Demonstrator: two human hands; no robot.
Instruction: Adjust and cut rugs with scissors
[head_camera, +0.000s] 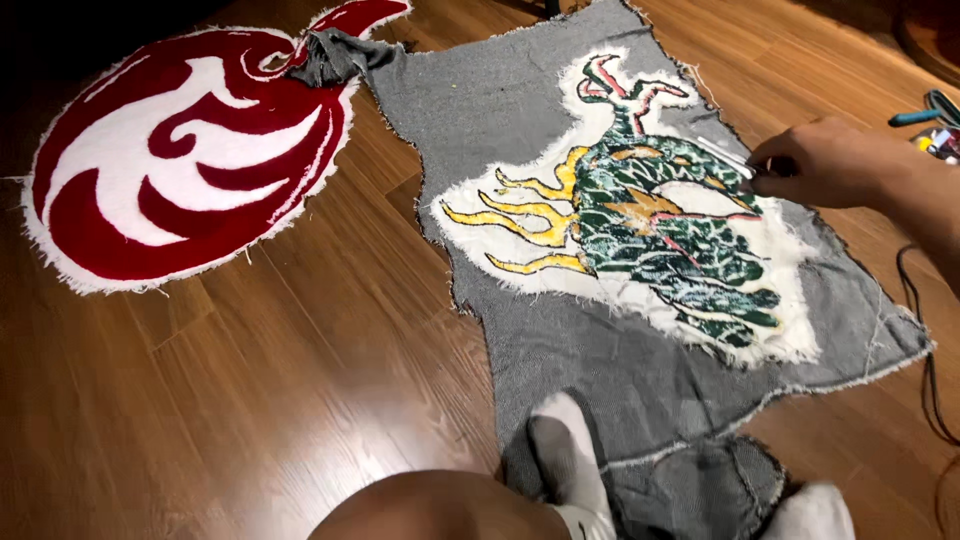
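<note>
My right hand reaches in from the right and pinches a thin white tool whose tip rests on the tufted design. That design is a green, yellow and pink creature on white pile, set in a grey backing cloth spread on the wooden floor. My left hand is out of sight. My knee and two white-socked feet rest on the near end of the cloth.
A round red and white tufted rug lies at the left, overlapped by a corner of the grey cloth. A black cable runs along the right edge. Teal-handled tools lie at the far right on the wooden floor.
</note>
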